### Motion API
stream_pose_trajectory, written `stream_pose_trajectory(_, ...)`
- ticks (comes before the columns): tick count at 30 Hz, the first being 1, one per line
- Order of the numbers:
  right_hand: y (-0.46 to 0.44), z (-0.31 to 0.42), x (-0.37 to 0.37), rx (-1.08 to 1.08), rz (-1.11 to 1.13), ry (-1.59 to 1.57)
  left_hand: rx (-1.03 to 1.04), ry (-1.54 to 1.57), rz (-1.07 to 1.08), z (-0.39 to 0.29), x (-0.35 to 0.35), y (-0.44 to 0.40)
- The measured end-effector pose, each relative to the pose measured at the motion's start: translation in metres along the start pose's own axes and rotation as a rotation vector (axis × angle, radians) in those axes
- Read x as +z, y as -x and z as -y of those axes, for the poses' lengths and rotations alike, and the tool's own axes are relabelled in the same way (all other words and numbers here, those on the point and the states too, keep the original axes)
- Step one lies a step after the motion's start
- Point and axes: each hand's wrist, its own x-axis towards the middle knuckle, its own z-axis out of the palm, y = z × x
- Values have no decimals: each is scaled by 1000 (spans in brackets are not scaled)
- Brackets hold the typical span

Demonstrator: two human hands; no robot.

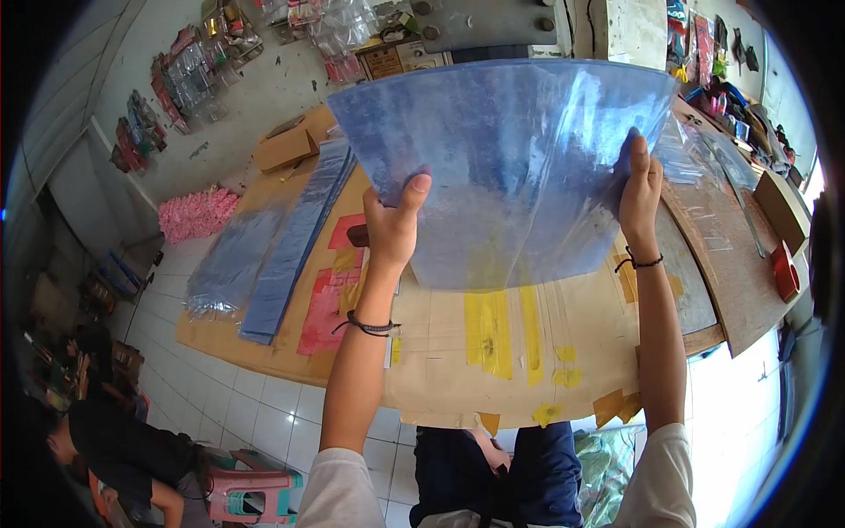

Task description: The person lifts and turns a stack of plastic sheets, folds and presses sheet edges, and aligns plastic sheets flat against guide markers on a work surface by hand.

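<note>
A wide stack of bluish clear plastic sheets (510,167) is held up above the work table, tilted and slightly bowed. My left hand (398,216) grips its left edge, thumb on the face and fingers behind. On the right edge, my right hand (640,189) holds it the same way. Below the sheets lies a beige board (431,352) with strips of yellow tape (488,339) and brown tape pieces along its front edge. Red tape patches (327,308) show on the table beside my left forearm.
Long blue plastic strips (295,255) and clear sheets (233,255) lie at left, near a cardboard piece (286,150). A red object (785,271) sits at the right edge. Another person (132,449) is at lower left beside a pink stool (251,484).
</note>
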Motion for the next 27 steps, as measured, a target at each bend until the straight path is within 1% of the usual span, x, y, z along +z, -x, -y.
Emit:
stream_pose_trajectory(5, -3, -11, -2, -46, 1, 2, -1, 8, 4, -3, 2, 0)
stream_pose_trajectory(10, 0, -3, -2, -21, 1, 17, 46, 6, -26, -6, 5, 2)
stream_pose_trajectory(14, 1, 2, -1, -38, 1, -1, -3, -8, 5, -10, 0, 5)
stream_pose_trajectory(20, 3, -2, -6, 5, 47, -77, -26, 21, 20, -12, -1, 6)
stream_pose_trajectory(23, 1, -8, -5, -19, -17, -54, -22, 24, 20, -11, -2, 7)
stream_pose_trajectory(26, -3, -32, -11, -3, 42, -135, -18, 19, 27, -6, -8, 8)
stream_pose_trajectory(27, -2, -30, -11, 18, 32, -125, -1, 23, 32, -5, -8, 9)
